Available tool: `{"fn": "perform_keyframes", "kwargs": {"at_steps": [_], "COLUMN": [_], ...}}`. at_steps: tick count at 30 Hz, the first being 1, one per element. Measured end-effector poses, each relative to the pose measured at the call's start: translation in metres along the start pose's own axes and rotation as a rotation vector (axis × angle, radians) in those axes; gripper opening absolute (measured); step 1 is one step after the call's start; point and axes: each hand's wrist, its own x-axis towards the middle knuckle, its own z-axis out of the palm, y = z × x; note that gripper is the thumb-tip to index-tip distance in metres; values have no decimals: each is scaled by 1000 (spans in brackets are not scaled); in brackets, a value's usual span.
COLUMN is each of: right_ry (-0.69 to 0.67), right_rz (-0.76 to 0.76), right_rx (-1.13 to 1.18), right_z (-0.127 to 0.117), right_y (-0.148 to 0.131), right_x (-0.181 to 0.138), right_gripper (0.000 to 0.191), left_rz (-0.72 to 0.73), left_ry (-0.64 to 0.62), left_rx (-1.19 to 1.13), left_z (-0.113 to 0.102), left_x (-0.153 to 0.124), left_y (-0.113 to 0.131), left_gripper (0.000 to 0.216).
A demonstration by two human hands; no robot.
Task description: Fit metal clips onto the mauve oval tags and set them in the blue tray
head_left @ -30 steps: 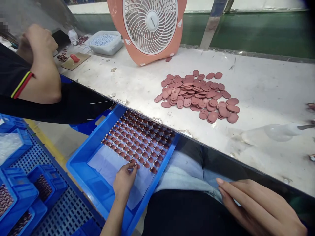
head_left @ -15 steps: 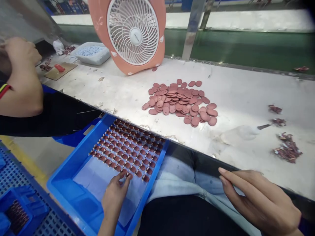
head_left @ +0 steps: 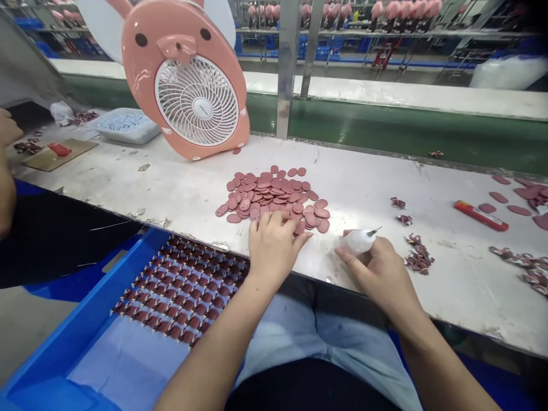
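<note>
My left hand [head_left: 274, 242] is at the near edge of a pile of reddish-brown oval discs [head_left: 274, 189]. Its fingers are slightly apart and reach onto the discs, with the fingertips partly hidden; I see no disc held. My right hand [head_left: 383, 274] is closed around a white squeeze bottle [head_left: 358, 242] with a thin dark needle tip, tilted up to the right above the bench. Beyond that hand, small dark-red bow-like pieces [head_left: 418, 254] lie in a cluster. Below the bench edge, a blue tray [head_left: 81, 325] holds rows of assembled disc pieces [head_left: 180, 291] on a pale sheet.
A pink animal-shaped fan [head_left: 201, 108] stands behind the pile. To its left are a plastic tub [head_left: 128, 137] of small pale-blue pieces and a board [head_left: 60, 155] with a red item. A red box cutter [head_left: 481, 216] lies at right. Another person's arm [head_left: 6, 182] shows at far left.
My left hand has left the rows in the blue tray and moved up to the disc pile. My right hand has taken hold of the white bottle. The view has shifted right and up.
</note>
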Motion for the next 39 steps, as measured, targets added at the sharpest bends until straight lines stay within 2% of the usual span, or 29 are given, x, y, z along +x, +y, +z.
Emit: {"fn": "perform_keyframes", "kwargs": {"at_steps": [2,6,10,12,16,20,23,24,26,29,31,32,34,37,39], "right_ry": [13,49,88,79,-77,-308,-481,-526,-620,-793,-834,-804,-687,-567,-546], "right_rz": [19,63,91,101,150,222,261,266,269,268,275,287,328,379,307], "right_rx": [62,211,437,595,840,979,1053,1074,1105,1117,1102,1082,1018,860,621], "right_z": [-2,-7,-12,-13,-15,-19,-21,-22,-24,-28,-31,-32,-36,-47,-57], "right_y": [-1,-2,-8,-16,-37,-50,-50,-49,-48,-49,-49,-48,-42,-26,-13], "right_x": [-5,-15,-20,-20,-17,-13,-14,-14,-16,-21,-27,-31,-38,-50,-57], "right_gripper": [40,35,26,21,21,31,31,30,30,29,31,33,37,38,38], "left_rz": [-24,-108,-250,-319,-418,-571,-720,-777,-843,-819,-807,-810,-838,-921,-976], "left_ry": [-21,-37,23,14,-129,-237,-281,-345,-564,-910,-1001,-1012,-958,-746,-601], "left_rx": [-9,-106,-332,-493,-778,-1165,-1372,-1457,-1627,-1782,-1847,-1886,-1957,-2031,-2055], "left_z": [3,1,-7,-12,-19,-25,-28,-27,-22,-6,5,10,15,11,4], "left_x": [10,10,2,-5,-28,-46,-54,-56,-63,-75,-85,-90,-100,-113,-117], "left_y": [2,1,3,9,25,39,37,34,26,16,13,14,17,24,28], "left_gripper": [16,16,24,32,39,20,13,15,25,50,58,59,60,52,43]}}
